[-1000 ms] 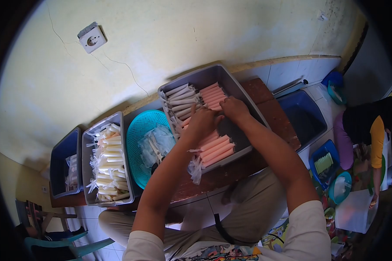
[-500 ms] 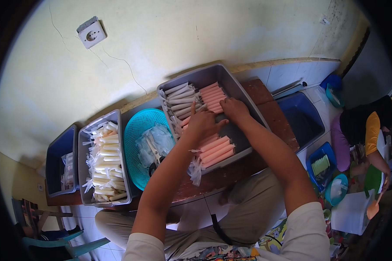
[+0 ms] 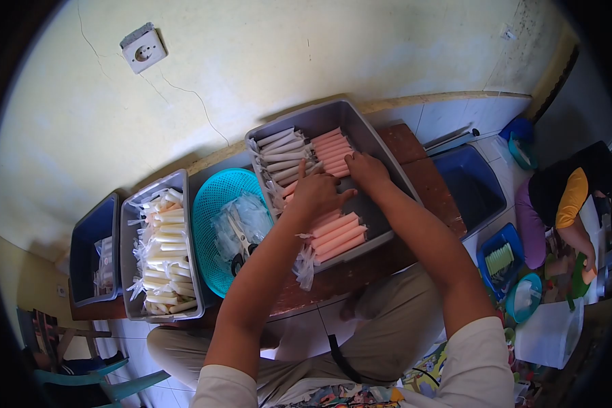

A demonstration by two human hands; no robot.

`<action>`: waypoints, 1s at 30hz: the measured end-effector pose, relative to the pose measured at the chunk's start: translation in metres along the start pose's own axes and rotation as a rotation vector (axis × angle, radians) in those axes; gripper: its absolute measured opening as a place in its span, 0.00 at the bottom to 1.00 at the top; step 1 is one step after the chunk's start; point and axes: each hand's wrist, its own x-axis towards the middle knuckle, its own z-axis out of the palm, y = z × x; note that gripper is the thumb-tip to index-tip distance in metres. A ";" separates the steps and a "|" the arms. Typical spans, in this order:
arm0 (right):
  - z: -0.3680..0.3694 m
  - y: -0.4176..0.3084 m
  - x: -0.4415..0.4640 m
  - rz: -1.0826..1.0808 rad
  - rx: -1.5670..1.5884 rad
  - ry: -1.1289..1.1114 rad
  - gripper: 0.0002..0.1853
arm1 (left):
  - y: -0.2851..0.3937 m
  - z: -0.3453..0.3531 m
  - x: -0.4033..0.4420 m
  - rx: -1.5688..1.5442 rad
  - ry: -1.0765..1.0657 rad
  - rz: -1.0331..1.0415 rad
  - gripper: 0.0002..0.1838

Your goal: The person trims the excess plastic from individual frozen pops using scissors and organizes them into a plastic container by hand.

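Grey tray [image 3: 364, 205] on the brown bench [image 3: 438, 190], its far edge to the wall. Pink tubes lie in it in two groups: the farther pink tubes [image 3: 331, 151] in a row by the far edge, the nearer pink tubes [image 3: 338, 239] at the near left corner, tied plastic ends hanging over the rim. Whitish tubes [image 3: 282, 151] fill the far left corner.

Your left hand [image 3: 317, 192] is over the tubes midway along the left edge, open, thumb and fingers spread; the palm side is hidden. Your right hand [image 3: 368, 173], fingers bent, is at the right ends of the farther row; cannot tell if it grips one.

Left of the tray: turquoise basket [image 3: 213, 197] with clear plastic bags [image 3: 230, 216] and scissors [image 3: 241, 241], then a grey crate [image 3: 196, 270] of pale yellow tubes [image 3: 164, 251].
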 end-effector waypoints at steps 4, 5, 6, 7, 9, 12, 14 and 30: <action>-0.002 -0.001 0.002 0.040 0.050 -0.017 0.08 | -0.002 0.005 0.000 0.000 0.038 0.014 0.37; -0.004 0.000 0.002 0.058 0.066 -0.035 0.08 | -0.004 0.008 0.001 -0.002 0.070 0.023 0.34; -0.006 0.000 0.003 0.075 0.082 -0.053 0.08 | -0.006 0.011 0.001 -0.004 0.101 0.032 0.31; -0.008 0.000 0.003 0.072 0.082 -0.052 0.08 | -0.007 0.013 0.002 -0.005 0.103 0.029 0.31; -0.012 -0.001 0.002 0.098 0.113 -0.046 0.09 | -0.009 0.016 0.003 -0.054 0.143 0.042 0.26; -0.018 -0.003 0.000 0.117 0.153 -0.046 0.11 | -0.008 0.018 0.001 -0.101 0.237 0.041 0.23; -0.021 -0.004 0.000 0.118 0.169 -0.026 0.12 | -0.007 0.014 0.000 -0.141 0.258 0.051 0.22; -0.110 -0.037 -0.021 0.024 0.599 0.270 0.18 | -0.002 -0.037 -0.046 -0.530 0.673 0.146 0.11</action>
